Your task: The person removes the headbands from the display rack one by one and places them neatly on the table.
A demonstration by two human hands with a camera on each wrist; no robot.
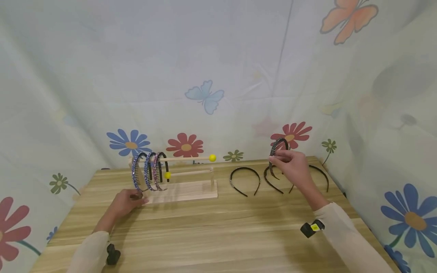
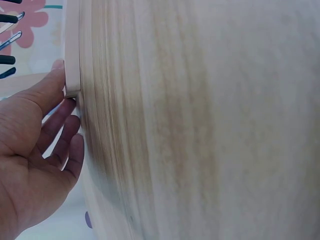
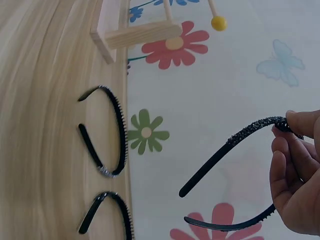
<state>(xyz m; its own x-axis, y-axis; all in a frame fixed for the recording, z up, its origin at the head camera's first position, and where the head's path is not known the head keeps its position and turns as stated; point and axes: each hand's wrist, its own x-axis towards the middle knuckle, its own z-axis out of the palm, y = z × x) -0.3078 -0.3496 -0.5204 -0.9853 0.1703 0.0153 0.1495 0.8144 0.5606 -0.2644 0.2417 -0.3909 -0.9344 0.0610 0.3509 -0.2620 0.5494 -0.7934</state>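
Note:
My left hand [image 1: 124, 206] holds the left end of a wooden headband rack [image 1: 199, 192]; in the left wrist view its thumb and fingertips pinch the corner of the base [image 2: 73, 75]. Three jewelled headbands hang at the left part of the rack: two blue ones [image 1: 135, 172] [image 1: 147, 175] and a pinkish one [image 1: 155, 172]. Over the right side of the table, my right hand [image 1: 296, 170] pinches a black headband [image 3: 255, 127] by its glittery top, its two ends free. Part of this headband is hidden behind the fingers.
Several black headbands lie at the table's back right, one [image 1: 245, 168] close to the rack and another [image 1: 322, 174] beyond my right wrist. The rack's rods end in yellow balls [image 1: 212, 157]. A flowered cloth [image 1: 239, 125] hangs right behind the wooden table [image 1: 205, 235].

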